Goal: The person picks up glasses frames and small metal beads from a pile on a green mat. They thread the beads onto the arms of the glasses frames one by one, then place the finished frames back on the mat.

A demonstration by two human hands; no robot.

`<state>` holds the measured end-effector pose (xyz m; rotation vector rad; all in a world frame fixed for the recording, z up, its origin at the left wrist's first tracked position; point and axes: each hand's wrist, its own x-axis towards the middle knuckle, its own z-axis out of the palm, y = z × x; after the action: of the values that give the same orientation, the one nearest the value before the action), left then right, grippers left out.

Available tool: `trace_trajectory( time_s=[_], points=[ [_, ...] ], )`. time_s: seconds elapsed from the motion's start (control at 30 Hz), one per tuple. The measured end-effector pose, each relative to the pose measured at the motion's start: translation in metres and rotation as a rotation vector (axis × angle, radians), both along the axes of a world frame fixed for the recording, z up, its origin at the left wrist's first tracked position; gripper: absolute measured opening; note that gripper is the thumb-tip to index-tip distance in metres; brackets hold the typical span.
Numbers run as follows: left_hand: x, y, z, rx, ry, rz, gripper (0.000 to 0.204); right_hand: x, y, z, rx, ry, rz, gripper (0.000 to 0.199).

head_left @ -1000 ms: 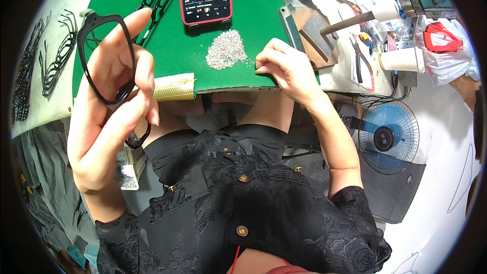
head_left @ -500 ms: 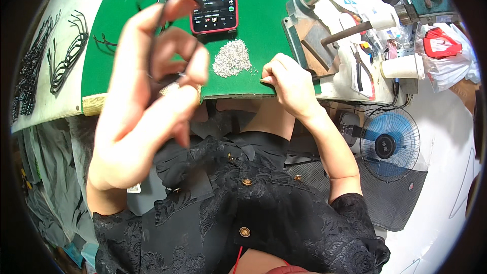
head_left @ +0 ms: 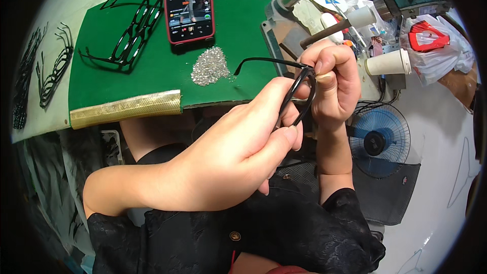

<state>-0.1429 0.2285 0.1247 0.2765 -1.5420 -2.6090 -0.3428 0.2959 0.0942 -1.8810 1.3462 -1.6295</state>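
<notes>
My left hand [head_left: 238,152] is closed around the front of a black eyeglass frame [head_left: 290,93], tilted above the front edge of the green mat [head_left: 241,12]. One temple arm [head_left: 269,60] of it sticks out to the left over the mat. At the frame's hinge corner, my right hand [head_left: 339,83] pinches with thumb and forefinger; anything small between those fingertips is hidden. A heap of tiny silvery metal pieces [head_left: 209,67] lies on the mat, left of the temple's tip. Farther left rest more black eyeglass frames [head_left: 133,34].
A red-cased phone [head_left: 190,33] stands behind the heap. Black temple arms [head_left: 56,71] lie at the far left. A gold strip [head_left: 127,109] lines the mat's front edge. Right are a metal bench press [head_left: 276,30], a paper cup [head_left: 385,64] and a blue fan [head_left: 378,142] below.
My left hand has brought the eyeglass frame down and right to meet my right hand. The right hand has risen from the mat's edge and moved right. The view has shifted slightly.
</notes>
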Motion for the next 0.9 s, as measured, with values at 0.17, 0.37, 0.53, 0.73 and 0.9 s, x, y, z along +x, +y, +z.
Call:
trace_trajectory(
  time_s=[0.17,0.37,0.53,0.73,0.9],
  points=[
    [-0.004,0.004,-0.002,-0.015,-0.02,-0.003,0.053,0.001,0.004,-0.007,0.036,-0.108,-0.007,0.017],
    [-0.006,0.007,-0.007,-0.101,-0.007,-0.005,0.053,-0.002,0.008,-0.008,0.032,-0.027,-0.087,0.015],
    [-0.005,0.008,-0.011,-0.206,-0.026,0.002,0.05,-0.002,0.009,-0.013,0.016,-0.054,-0.076,0.012],
    [-0.004,0.004,-0.01,-0.17,-0.059,-0.057,0.048,-0.006,0.011,-0.011,0.022,-0.015,-0.075,0.015],
    [-0.003,0.002,-0.012,0.122,0.005,-0.085,0.048,-0.003,0.009,-0.013,0.007,-0.053,-0.082,0.017]
  ],
)
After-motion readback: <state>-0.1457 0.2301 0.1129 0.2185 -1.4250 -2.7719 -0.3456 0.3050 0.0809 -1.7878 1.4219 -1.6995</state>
